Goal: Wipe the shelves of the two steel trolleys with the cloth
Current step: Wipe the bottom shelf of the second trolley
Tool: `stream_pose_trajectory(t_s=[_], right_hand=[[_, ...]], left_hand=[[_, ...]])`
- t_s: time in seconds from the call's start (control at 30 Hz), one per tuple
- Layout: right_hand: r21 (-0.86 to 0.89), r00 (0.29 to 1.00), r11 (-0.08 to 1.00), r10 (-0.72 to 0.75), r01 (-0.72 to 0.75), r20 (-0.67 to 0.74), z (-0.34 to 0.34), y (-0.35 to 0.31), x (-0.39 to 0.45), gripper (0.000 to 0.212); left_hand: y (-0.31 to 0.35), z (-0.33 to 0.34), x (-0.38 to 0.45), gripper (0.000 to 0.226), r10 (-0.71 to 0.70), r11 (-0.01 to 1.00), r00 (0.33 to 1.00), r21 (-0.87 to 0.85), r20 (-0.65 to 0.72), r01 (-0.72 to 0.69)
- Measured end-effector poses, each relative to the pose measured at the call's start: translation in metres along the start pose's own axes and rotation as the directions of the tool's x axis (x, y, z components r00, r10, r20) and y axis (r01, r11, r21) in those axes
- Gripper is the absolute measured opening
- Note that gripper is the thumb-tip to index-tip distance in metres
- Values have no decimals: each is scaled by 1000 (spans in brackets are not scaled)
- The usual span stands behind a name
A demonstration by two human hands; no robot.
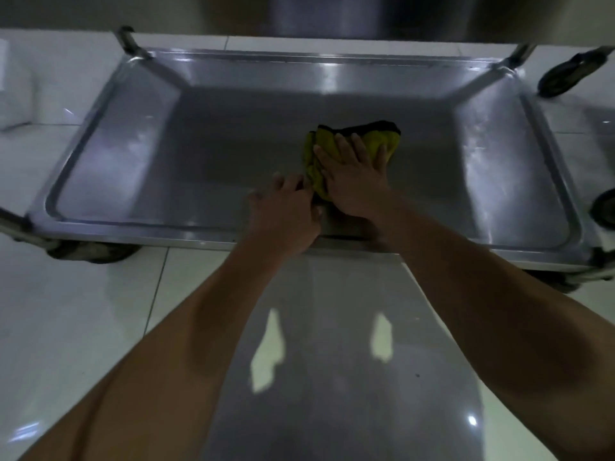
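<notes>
The bottom shelf [139,154] of a steel trolley lies low over the floor and fills the upper half of the view. A yellow cloth [324,141] with a dark edge lies bunched near the shelf's middle front. My right hand [352,174] presses flat on the cloth with fingers spread. My left hand [286,211] sits at the near edge of the cloth, fingers bent down onto the shelf by its front rim; whether it pinches the cloth is unclear.
A higher steel shelf [332,15] overhangs at the top of the view. Trolley posts [128,39] rise at the back corners. Castor wheels [90,252] stand on the glossy white tiled floor [83,327], and another wheel [572,73] shows at the right.
</notes>
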State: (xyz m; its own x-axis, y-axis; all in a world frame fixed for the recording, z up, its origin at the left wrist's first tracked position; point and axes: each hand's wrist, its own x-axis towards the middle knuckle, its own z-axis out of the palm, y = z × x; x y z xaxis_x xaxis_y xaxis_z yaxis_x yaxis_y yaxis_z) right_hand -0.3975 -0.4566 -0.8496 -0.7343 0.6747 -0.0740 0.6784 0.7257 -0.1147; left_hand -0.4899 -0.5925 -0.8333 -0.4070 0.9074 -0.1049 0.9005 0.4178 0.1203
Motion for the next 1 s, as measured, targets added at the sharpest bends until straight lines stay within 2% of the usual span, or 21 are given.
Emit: stream_pose_trajectory(t_s=[0.17, 0.3, 0.4, 0.53, 0.63, 0.73, 0.8, 1.0], right_hand=[[31, 1000, 999, -20, 19, 13, -4, 4, -5, 54], [85, 999, 996, 37, -40, 32, -9, 29, -18, 52], [89, 995, 991, 100, -100, 9, -14, 67, -38, 52], [107, 987, 981, 160, -161, 20, -19, 121, -62, 52], [30, 983, 982, 184, -184, 15, -23, 163, -80, 52], [112, 949, 945, 312, -306, -39, -28, 208, -101, 50], [104, 918, 919, 390, -381, -78, -31, 237, -114, 49], [129, 838, 837, 542, -532, -58, -34, 272, -111, 49]], left_hand=[[0, -3, -3, 43, -27, 1000, 999, 7, 34, 27], [8, -16, -3, 37, -70, 997, 994, -14, 85, 71], [26, -28, -2, 42, -99, 995, 993, -23, 64, 101], [90, -31, 9, 54, 54, 999, 997, -5, 62, -54], [128, -23, 19, 39, 110, 993, 992, -54, 65, -107], [136, -14, 25, 35, 77, 995, 997, -57, 6, -76], [136, -10, 28, 37, 59, 992, 998, -107, -16, -60], [136, -3, 31, 43, 91, 992, 995, -88, -35, -94]])
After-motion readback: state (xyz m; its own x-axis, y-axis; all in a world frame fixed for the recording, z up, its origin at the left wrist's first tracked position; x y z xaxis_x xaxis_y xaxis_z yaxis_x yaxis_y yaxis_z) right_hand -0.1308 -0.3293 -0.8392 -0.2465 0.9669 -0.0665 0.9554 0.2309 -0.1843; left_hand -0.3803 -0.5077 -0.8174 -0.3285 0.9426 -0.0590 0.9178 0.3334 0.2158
